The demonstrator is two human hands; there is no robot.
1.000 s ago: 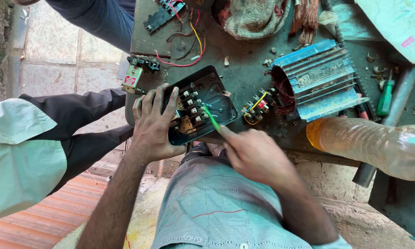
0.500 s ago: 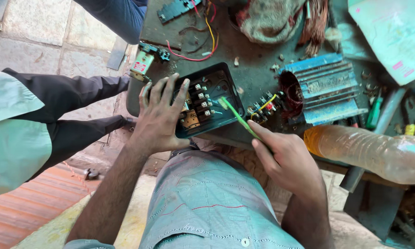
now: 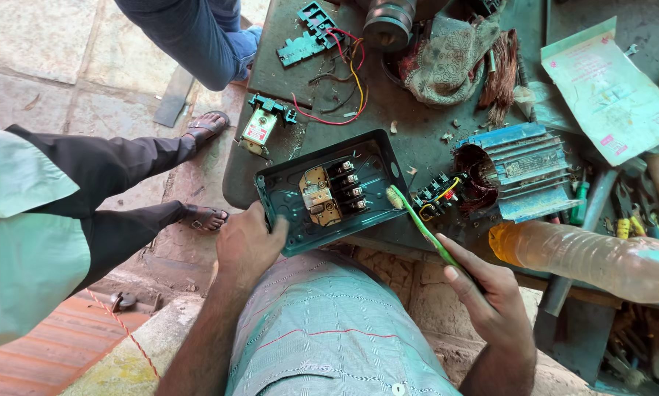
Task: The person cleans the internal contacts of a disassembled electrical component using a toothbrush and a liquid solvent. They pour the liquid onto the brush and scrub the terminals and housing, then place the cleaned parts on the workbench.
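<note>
open switch box (image 3: 329, 192), dark green tray shape, lies tilted at the near edge of the bench (image 3: 271, 59), its near-left corner hanging just past the edge. inside it, a brass-and-black contact block (image 3: 331, 193) sits near the middle.

left hand (image 3: 247, 246) at the box's near-left corner: fingers curled around the box wall, thumb on the rim, gripping it. forearm comes up from below, wrist roughly straight, over the lap in grey checked cloth.

right hand (image 3: 491, 301) sits off the near edge, right of the box and apart from it. fingers closed around the handle of a green toothbrush (image 3: 423, 229); thumb lies along the handle. brush runs up-left from the hand, bristle head touching or just beside the box's right wall, cannot tell which. forearm enters from the lower right.

around: blue finned motor housing (image 3: 527, 172) with copper winding showing, right of the box; small terminal block (image 3: 436, 196) with yellow wire between them. clear plastic bottle (image 3: 593, 255) lies on its side at the near-right edge. red and yellow wires (image 3: 344, 95) toward the far edge. two other people's legs stand left of the bench, feet in sandals.
</note>
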